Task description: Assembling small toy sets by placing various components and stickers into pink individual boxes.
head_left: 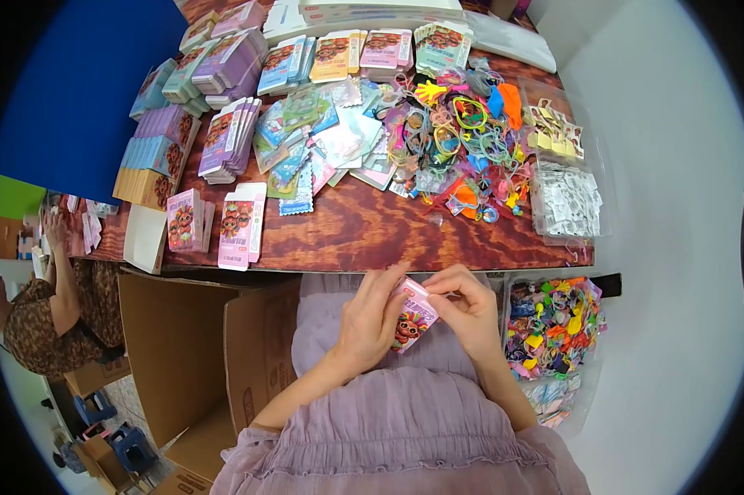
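Observation:
Above my lap, just off the table's front edge, I hold a small pink cardboard box [413,320] with a cartoon figure on its face. My left hand [367,320] is wrapped along the box's left side. The fingers of my right hand [464,310] are pinched at its upper right corner, by the top end. Whether the top flap is tucked in is hidden by the fingers. Nearest on the table are a flat pink box [238,229] and a small stack of pink boxes [187,221], both left of my hands.
Stacks of coloured boxes [223,62] line the table's back and left. Flat packets [339,136] and a pile of small toys [463,132] lie mid-table. Clear trays [568,202] stand right, a toy bin [553,322] below. An open carton [174,346] and another person [58,305] are left.

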Action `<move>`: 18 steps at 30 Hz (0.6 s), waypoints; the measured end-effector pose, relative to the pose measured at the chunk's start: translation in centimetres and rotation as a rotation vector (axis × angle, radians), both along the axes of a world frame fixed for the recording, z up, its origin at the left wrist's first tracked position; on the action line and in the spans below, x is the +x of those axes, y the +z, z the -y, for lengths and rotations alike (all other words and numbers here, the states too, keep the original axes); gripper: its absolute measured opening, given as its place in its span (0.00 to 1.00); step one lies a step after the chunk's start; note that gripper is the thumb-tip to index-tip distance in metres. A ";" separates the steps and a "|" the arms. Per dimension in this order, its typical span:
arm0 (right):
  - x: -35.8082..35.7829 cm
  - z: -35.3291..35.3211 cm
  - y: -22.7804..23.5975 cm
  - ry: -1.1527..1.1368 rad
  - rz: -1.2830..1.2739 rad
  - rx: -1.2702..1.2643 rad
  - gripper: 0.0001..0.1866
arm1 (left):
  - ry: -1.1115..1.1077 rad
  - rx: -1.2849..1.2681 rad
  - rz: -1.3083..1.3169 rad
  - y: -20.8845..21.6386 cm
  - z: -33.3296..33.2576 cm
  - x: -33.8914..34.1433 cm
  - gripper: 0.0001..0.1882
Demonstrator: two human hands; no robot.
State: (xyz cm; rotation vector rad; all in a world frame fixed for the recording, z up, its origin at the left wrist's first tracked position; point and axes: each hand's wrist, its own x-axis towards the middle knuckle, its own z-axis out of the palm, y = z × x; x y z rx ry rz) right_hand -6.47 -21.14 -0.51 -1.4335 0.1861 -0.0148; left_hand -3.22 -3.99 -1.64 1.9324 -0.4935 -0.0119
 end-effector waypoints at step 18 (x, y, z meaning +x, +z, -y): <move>0.7 0.8 0.1 0.117 -0.048 -0.205 0.03 | -0.043 -0.025 -0.078 -0.6 0.1 -0.9 0.24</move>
